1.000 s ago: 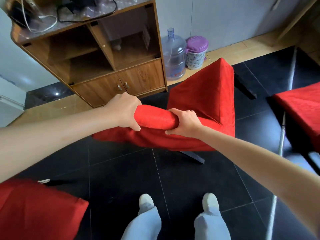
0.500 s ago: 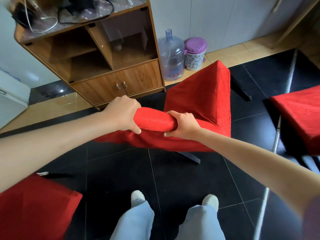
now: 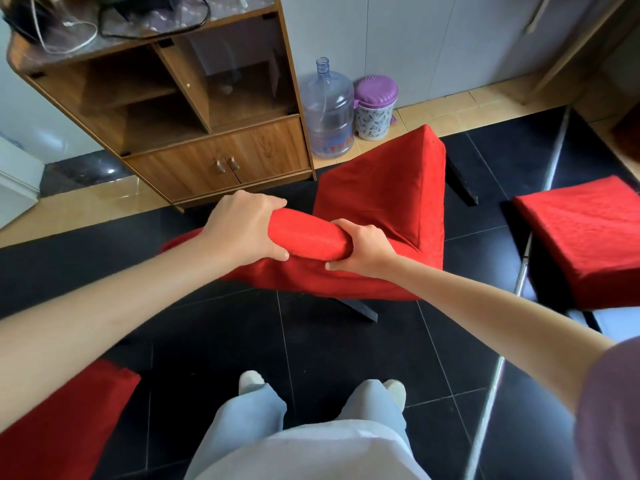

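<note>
Both hands are clamped on the red chair (image 3: 381, 188). The left hand (image 3: 242, 230) and right hand (image 3: 363, 251) sit side by side on its rolled padded edge (image 3: 308, 233), fingers curled over the far side and thumbs pressed in on the near side. The chair's tall slab rises just beyond and to the right of the right hand's fingers, and a black leg (image 3: 360, 310) pokes out below the knuckles.

It looks to me like they're shifting the chair across the black tiles (image 3: 346, 358). To do it well, I'd lift rather than drag and hold the grip even so the frame doesn't twist. I'd also mind the wooden cabinet (image 3: 221, 133) just past the left fingers and the water bottle (image 3: 329, 112) farther beyond the fingertips.
</note>
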Motion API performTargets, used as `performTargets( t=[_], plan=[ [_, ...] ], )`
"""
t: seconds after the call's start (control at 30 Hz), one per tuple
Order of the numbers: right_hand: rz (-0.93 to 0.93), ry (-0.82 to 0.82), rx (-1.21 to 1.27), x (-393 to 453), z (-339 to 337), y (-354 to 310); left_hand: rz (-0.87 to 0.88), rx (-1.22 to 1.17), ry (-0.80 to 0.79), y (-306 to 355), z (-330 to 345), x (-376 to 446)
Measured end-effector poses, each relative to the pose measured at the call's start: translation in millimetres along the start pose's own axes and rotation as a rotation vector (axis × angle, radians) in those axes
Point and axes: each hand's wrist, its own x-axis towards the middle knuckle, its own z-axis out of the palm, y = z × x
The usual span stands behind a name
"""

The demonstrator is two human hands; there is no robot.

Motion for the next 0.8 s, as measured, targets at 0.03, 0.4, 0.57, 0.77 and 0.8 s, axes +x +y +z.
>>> performTargets(
  t=[0.03, 0.4, 0.57, 0.77, 0.8],
  plan=[
    [0.001, -0.002, 0.002, -2.5, -2.3, 2.8, -0.02, -0.157, 0.013, -2.2, 2.3, -5.0],
    [0.126, -0.049, 0.009, -33.0, -37.3, 17.3, -0.102, -0.757, 0.129, 2.1, 28.6, -30.4],
    [0.212, -0.075, 0.067, -47.9, -58.2, 9.1, -0.08, -0.766, 0.158, 21.0, 30.3, -29.3],
    [0.233, -0.078, 0.175, -62.6, -74.1, -5.9, -0.06, -0.763, 0.165, 40.8, 30.4, -27.4],
    [0.236, -0.081, 0.176, -65.2, -78.4, -7.0, -0.041, -0.778, 0.141, 44.6, 29.3, -26.7]
  ],
)
